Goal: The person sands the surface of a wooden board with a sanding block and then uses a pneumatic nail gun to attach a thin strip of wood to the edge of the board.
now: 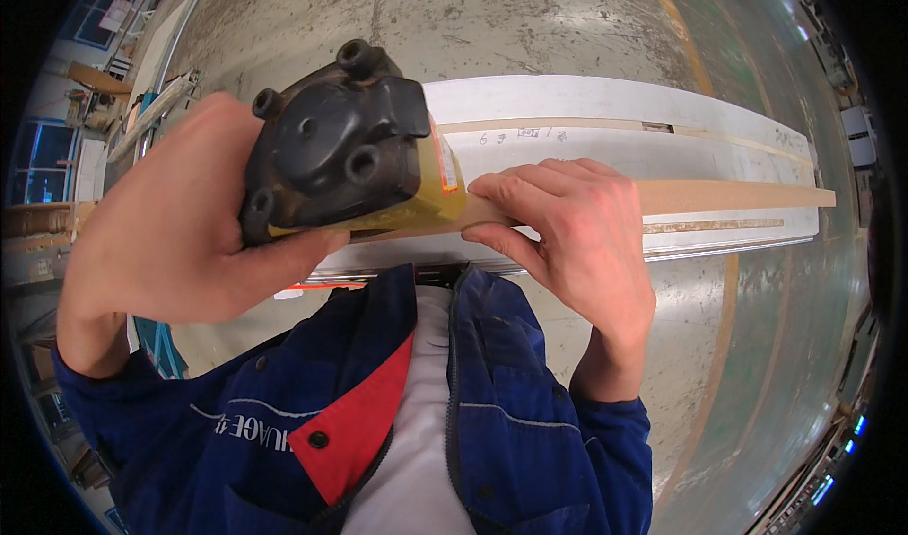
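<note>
My left hand (163,230) grips a yellow and black power tool (333,138), which looks like a pneumatic nailer. Its black end cap with several screw bosses faces up at me. The tool's lower end and most of my left fingers are hidden behind it. With thumb and fingers, my right hand (574,216) pinches a light brown wooden strip (738,195) just right of the tool. From there the strip runs off to the right over a long white panel (603,150). Whether the tool touches the strip cannot be seen.
A thinner strip (716,226) lies on the panel near its metal front edge (738,250). Handwritten marks show on the white surface. An orange-red line, perhaps a hose (330,286), passes below the panel. Concrete floor (539,24) surrounds it, and cluttered shelving (42,230) stands left.
</note>
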Available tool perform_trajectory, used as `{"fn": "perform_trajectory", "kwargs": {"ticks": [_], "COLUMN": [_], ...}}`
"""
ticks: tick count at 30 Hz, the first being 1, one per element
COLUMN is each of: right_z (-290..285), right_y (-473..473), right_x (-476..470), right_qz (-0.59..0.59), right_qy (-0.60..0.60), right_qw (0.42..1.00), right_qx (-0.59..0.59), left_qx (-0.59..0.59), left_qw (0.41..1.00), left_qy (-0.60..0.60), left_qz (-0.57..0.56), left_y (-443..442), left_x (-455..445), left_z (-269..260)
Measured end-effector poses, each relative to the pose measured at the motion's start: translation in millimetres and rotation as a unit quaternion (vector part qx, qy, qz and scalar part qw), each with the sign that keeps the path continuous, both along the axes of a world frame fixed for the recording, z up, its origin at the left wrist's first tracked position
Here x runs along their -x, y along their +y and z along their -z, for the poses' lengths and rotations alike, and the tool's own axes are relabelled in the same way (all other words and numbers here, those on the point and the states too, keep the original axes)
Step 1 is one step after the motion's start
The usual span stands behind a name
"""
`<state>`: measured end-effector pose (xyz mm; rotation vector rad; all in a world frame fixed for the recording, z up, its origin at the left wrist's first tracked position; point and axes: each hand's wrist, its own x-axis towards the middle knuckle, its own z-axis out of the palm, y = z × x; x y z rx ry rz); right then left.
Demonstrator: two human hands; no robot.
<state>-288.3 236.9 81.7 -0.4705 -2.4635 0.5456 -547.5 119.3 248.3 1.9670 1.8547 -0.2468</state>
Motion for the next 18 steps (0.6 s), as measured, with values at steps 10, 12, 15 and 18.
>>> {"fn": "perform_trajectory", "kwargs": {"ticks": [10,12,15,18], "right_z": [-6,-13,-12,-5], "right_y": [4,0,-4,-3], "right_x": [7,11,14,15], "right_qz": [-0.013,-0.015,-0.039,-0.049], "right_qy": [-0.037,-0.022,-0.037,-0.044], "right_qw": [0.999,1.000,0.998,0.995], "right_qx": [-0.001,-0.005,-0.044,-0.072], "left_qx": [-0.171,-0.190,-0.202,-0.024], "left_qw": [0.905,0.906,0.941,0.963], "left_qy": [-0.220,-0.236,-0.222,-0.174], "left_qz": [-0.320,-0.297,-0.159,-0.204], "left_y": [-75,-112,-154,-172], "left_x": [13,35,67,65], "left_z": [-16,-9,19,38]}}
